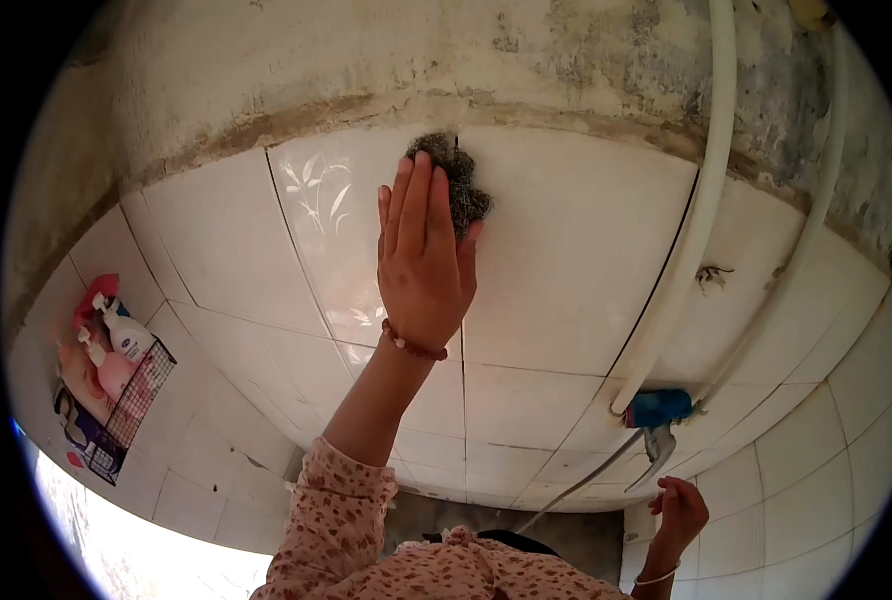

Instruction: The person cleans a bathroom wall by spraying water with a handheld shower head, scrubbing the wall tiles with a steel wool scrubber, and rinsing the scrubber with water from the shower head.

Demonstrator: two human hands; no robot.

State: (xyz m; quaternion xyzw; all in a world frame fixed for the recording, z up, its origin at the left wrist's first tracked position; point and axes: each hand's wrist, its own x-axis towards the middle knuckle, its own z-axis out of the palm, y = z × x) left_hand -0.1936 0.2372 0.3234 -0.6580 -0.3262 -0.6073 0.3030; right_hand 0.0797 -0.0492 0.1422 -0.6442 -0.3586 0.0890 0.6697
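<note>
My left hand [421, 265] is pressed flat to the white tiled wall, fingers pointing up, with a red bead bracelet at the wrist. Between its palm side and the tile lies a dark, tangled steel wool scrubber [469, 203], partly covered by the fingers and thumb. The scrubber touches the top edge of the tiles. At lower right, my right hand [679, 512] hangs in the air with fingers curled and no object visible in them. It is just below a grey tap lever [658, 455], apart from it.
Two white pipes [701, 215] run down the wall to a blue fitting [658, 407], with a grey hose [576, 490] below. A wire basket [144, 395] of pump bottles [124, 330] hangs at left. Stained bare plaster [316, 60] lies above the tiles.
</note>
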